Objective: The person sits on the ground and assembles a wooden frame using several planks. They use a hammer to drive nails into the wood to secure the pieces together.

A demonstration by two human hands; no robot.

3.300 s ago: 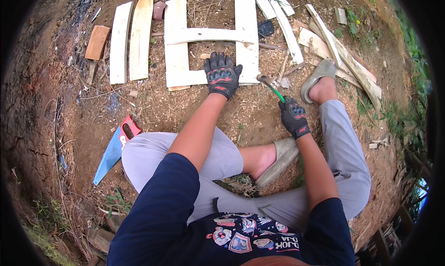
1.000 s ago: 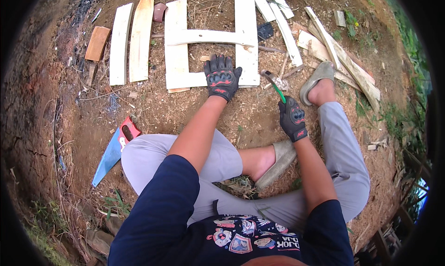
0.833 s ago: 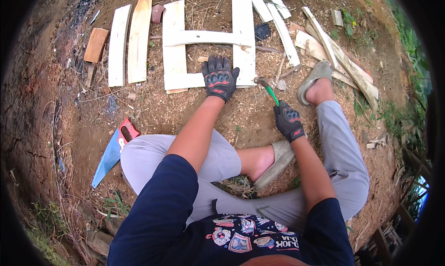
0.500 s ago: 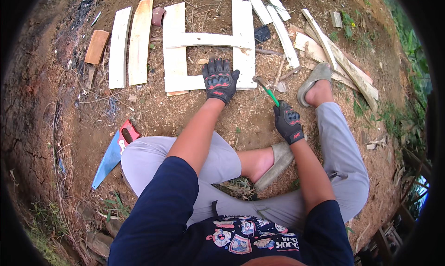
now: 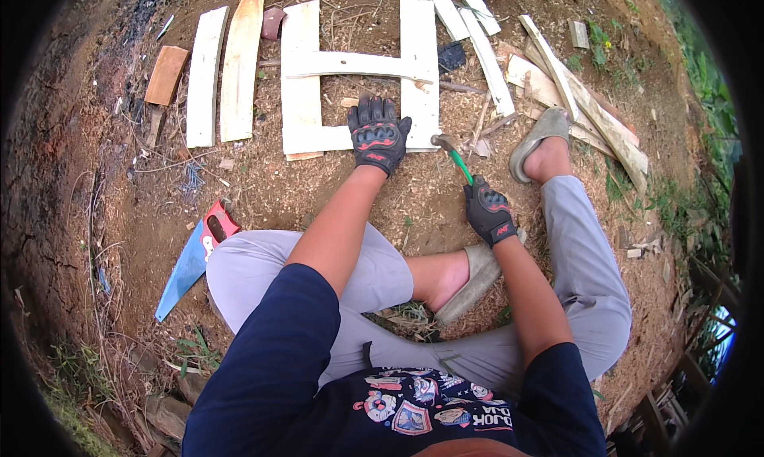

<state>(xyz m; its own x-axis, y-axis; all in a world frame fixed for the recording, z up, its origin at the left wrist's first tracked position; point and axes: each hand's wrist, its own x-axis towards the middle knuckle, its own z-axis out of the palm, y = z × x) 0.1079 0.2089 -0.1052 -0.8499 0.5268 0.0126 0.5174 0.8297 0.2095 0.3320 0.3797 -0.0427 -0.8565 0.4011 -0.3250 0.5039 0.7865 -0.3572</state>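
My right hand [image 5: 488,208], in a black and red glove, grips a hammer [image 5: 459,163] by its green handle. The hammer's head is at the right end of the lower crosspiece [image 5: 339,139]; I cannot tell whether it touches the wood. My left hand [image 5: 377,135], gloved alike, lies flat on that crosspiece with its fingers stretched out. Two pale upright boards, a left one [image 5: 301,39] and a right one [image 5: 419,35], run away from me. A middle crosspiece [image 5: 350,64] spans them.
Two loose planks [image 5: 241,67] lie left of the frame, beside a brown wood block [image 5: 166,75]. A handsaw [image 5: 185,267] with a red handle rests by my left knee. Several boards [image 5: 593,107] are piled at the right, near my sandalled foot [image 5: 539,158]. Wood shavings cover the soil.
My right hand has shifted slightly left, and the hammer's head has come down to the crosspiece's right end. The left hand stays on the wood.
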